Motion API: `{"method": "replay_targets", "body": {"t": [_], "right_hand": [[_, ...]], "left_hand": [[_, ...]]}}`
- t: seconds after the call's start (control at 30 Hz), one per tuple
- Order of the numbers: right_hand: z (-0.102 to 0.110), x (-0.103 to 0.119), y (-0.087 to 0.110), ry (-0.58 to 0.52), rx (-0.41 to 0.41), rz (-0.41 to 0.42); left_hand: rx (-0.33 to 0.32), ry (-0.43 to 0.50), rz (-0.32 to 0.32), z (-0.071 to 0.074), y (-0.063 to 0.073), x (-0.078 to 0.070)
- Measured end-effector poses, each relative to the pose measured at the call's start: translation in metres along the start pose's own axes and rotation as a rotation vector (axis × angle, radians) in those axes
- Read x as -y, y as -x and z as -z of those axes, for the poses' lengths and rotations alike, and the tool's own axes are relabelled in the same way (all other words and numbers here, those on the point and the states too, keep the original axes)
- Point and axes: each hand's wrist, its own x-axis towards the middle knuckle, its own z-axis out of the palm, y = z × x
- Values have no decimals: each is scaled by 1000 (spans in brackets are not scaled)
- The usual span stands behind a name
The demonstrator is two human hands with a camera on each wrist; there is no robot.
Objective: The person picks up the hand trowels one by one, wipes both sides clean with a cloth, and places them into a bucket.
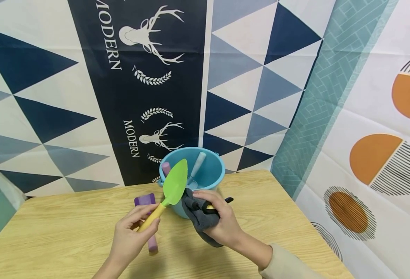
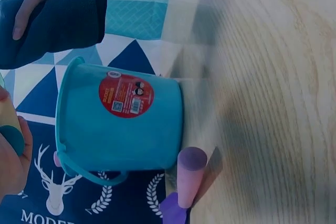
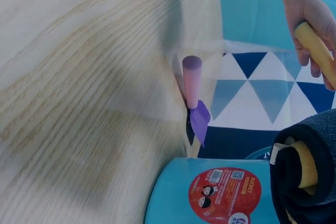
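Note:
My left hand [image 1: 128,234] grips the yellow handle of a toy trowel [image 1: 175,182], its green blade pointing up in front of the bucket. In my right hand [image 1: 227,226] is a folded dark grey cloth [image 1: 198,215], close beside the blade; whether they touch I cannot tell. The right wrist view shows the cloth [image 3: 302,171] rolled, with yellow showing inside its folds. Behind both hands stands a blue bucket [image 1: 216,170]. A light-blue handled tool [image 1: 198,163] and a pink handle [image 1: 166,167] are inside it.
A purple toy shovel [image 1: 145,199] with a pink handle [image 3: 192,77] lies on the wooden table [image 1: 69,228], left of the bucket. Patterned cloth hangings [image 1: 233,73] rise behind the table and along its right side.

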Motion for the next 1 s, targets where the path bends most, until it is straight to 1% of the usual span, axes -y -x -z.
{"method": "replay_targets", "body": {"t": [0.2, 0.3, 0.43, 0.53, 0.7, 1.0], "right_hand": [[5, 0, 1, 35, 38, 15], [8, -1, 2, 54, 50, 26], [11, -2, 4, 83, 66, 39], [12, -2, 6, 100, 81, 35], [14, -3, 7, 111, 96, 18], [16, -2, 9, 121, 117, -7]], "left_hand": [[-10, -45, 26, 6, -6, 0], [-7, -78, 58, 9, -11, 1], [22, -126, 110, 12, -17, 2], [42, -168, 132, 15, -21, 4], [59, -228, 144, 17, -26, 8], [124, -268, 193, 20, -35, 9]]}}
